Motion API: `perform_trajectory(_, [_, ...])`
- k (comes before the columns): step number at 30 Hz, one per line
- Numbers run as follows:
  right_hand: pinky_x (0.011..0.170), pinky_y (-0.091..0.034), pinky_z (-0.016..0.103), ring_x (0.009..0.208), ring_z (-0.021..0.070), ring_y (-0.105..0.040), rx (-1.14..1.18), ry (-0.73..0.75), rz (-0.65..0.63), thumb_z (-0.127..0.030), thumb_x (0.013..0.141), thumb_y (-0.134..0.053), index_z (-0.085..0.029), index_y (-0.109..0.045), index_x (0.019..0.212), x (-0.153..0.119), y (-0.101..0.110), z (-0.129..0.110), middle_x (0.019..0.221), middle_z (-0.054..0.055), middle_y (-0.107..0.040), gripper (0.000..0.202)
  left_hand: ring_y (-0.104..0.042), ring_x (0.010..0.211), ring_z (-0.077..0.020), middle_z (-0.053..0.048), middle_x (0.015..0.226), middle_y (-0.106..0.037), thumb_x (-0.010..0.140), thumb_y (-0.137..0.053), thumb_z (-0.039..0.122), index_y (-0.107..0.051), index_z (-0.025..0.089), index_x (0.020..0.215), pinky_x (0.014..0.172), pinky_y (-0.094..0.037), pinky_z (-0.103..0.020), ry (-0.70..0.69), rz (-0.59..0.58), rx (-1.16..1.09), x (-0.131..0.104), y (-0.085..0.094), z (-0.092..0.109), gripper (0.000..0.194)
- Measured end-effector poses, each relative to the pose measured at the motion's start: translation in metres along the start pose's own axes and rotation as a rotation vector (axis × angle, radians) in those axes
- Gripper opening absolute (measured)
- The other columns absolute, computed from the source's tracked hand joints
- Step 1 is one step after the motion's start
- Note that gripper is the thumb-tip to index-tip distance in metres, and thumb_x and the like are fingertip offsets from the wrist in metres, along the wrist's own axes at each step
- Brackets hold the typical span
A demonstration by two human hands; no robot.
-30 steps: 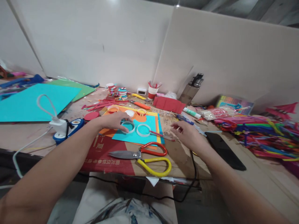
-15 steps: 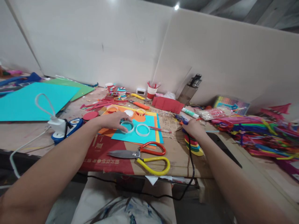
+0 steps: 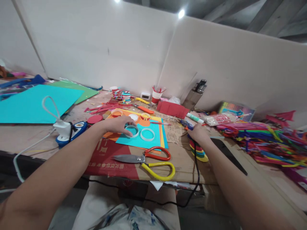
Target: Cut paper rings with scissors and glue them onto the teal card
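My left hand (image 3: 123, 125) reaches over the blue sheet (image 3: 153, 143), its thumb and fingers apart around the near side of a white paper ring (image 3: 136, 131). Whether it touches the ring is hard to tell. A second white ring (image 3: 147, 134) lies just right of it. On the right, my right hand (image 3: 198, 132) is wrapped round a dark blue tool (image 3: 186, 124) with a black cord, probably a glue gun, above a stack of colored discs (image 3: 200, 154). Orange rings (image 3: 145, 117) and a white disc (image 3: 134, 118) sit behind the left hand.
Large scissors (image 3: 144, 158) lie open near the front edge. A red disc (image 3: 95, 119) and a blue power strip (image 3: 78, 129) are at left. Behind stand a cup (image 3: 156, 96) and a bottle (image 3: 194, 95). Pipe cleaners (image 3: 266, 137) cover the right side.
The camera view has shifted slightly. The red pencil behind the right white ring now lies farther back on the sheets. Both hands hold nearly the same places.
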State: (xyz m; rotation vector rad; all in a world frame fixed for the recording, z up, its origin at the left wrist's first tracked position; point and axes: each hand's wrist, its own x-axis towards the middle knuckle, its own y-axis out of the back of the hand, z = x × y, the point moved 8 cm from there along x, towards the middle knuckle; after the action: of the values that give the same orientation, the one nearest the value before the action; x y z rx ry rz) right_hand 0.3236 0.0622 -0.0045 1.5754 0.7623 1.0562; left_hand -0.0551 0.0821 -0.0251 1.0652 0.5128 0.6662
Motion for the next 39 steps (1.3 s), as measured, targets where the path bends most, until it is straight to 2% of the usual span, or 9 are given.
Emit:
perform_trajectory(2, [0.087,-0.040,0.048,0.114,0.0408,-0.049,-0.068,0.135,0.197,-0.040,0.084,-0.057,-0.002,-0.056,0.116,-0.009,0.020,-0.021,0.123,0.031,-0.053,0.050,-0.055,0.116,-0.0235,-0.007,0.127,-0.059,0.074,-0.068,0.049,-0.062,0.024,0.124,0.097,-0.042,-0.030,-0.011,-0.002,-0.005,0.000,0.000,0.000,0.056])
perform_trajectory(3, [0.089,-0.038,0.048,0.114,0.0390,-0.048,-0.044,0.246,0.237,-0.037,0.087,-0.052,-0.007,-0.058,0.116,-0.013,0.025,-0.037,0.123,0.027,-0.054,0.043,-0.055,0.116,-0.0238,-0.007,0.127,-0.059,0.074,-0.068,0.049,-0.062,0.024,0.124,0.097,-0.042,-0.030,-0.016,-0.001,-0.006,0.000,0.000,0.000,0.056])
perform_trajectory(6, [0.095,-0.035,0.042,0.108,0.0301,-0.050,0.048,0.653,0.146,-0.026,0.090,-0.046,-0.011,-0.060,0.118,-0.027,0.016,-0.095,0.116,0.018,-0.060,0.035,-0.055,0.115,-0.0244,-0.007,0.127,-0.059,0.074,-0.069,0.051,-0.062,0.025,0.124,0.096,-0.042,-0.031,-0.021,0.009,-0.002,0.001,-0.001,-0.002,0.057])
perform_trajectory(8, [0.091,-0.035,0.041,0.107,0.0304,-0.047,0.020,0.733,0.078,-0.025,0.091,-0.046,-0.012,-0.058,0.125,-0.028,0.003,-0.121,0.120,0.017,-0.059,0.039,-0.055,0.115,-0.0239,-0.006,0.126,-0.059,0.074,-0.068,0.052,-0.062,0.025,0.124,0.096,-0.042,-0.031,-0.019,0.014,0.002,0.001,-0.001,-0.003,0.057])
perform_trajectory(11, [0.087,-0.035,0.038,0.106,0.0293,-0.045,-0.083,0.744,-0.015,-0.024,0.094,-0.041,-0.018,-0.059,0.126,-0.025,-0.016,-0.144,0.125,0.014,-0.058,0.037,-0.055,0.115,-0.0237,-0.006,0.125,-0.060,0.073,-0.069,0.053,-0.062,0.025,0.124,0.096,-0.041,-0.030,-0.016,0.019,0.010,0.001,-0.002,-0.004,0.058])
perform_trajectory(15, [0.084,-0.034,0.038,0.104,0.0290,-0.046,-0.169,0.737,-0.083,-0.021,0.094,-0.039,-0.018,-0.067,0.110,-0.023,-0.027,-0.156,0.120,0.015,-0.061,0.032,-0.055,0.115,-0.0244,-0.007,0.126,-0.059,0.073,-0.069,0.053,-0.062,0.026,0.123,0.096,-0.041,-0.031,-0.006,0.014,0.012,0.000,-0.001,-0.002,0.057])
perform_trajectory(23, [0.085,-0.034,0.038,0.104,0.0271,-0.051,-0.144,0.743,-0.071,-0.029,0.097,-0.039,-0.017,-0.066,0.105,-0.028,-0.020,-0.158,0.113,0.012,-0.065,0.031,-0.053,0.117,-0.0248,-0.008,0.128,-0.057,0.074,-0.070,0.050,-0.062,0.024,0.124,0.099,-0.040,-0.033,0.001,-0.002,0.000,0.000,-0.001,0.000,0.057])
perform_trajectory(34, [0.074,-0.040,0.027,0.090,0.0208,-0.062,0.007,0.781,-0.196,-0.027,0.092,-0.049,-0.017,-0.069,0.096,-0.051,-0.006,-0.195,0.101,0.011,-0.071,0.023,-0.053,0.118,-0.0245,-0.008,0.129,-0.057,0.074,-0.069,0.050,-0.061,0.025,0.125,0.099,-0.041,-0.033,0.007,-0.005,0.000,0.000,-0.001,-0.001,0.058])
perform_trajectory(39, [0.074,-0.041,0.026,0.090,0.0205,-0.063,0.052,0.804,-0.196,-0.029,0.090,-0.054,-0.017,-0.069,0.098,-0.054,-0.007,-0.197,0.098,0.010,-0.071,0.021,-0.054,0.117,-0.0236,-0.007,0.128,-0.058,0.075,-0.069,0.050,-0.060,0.024,0.126,0.099,-0.042,-0.032,0.010,-0.004,0.010,0.000,-0.001,0.000,0.058])
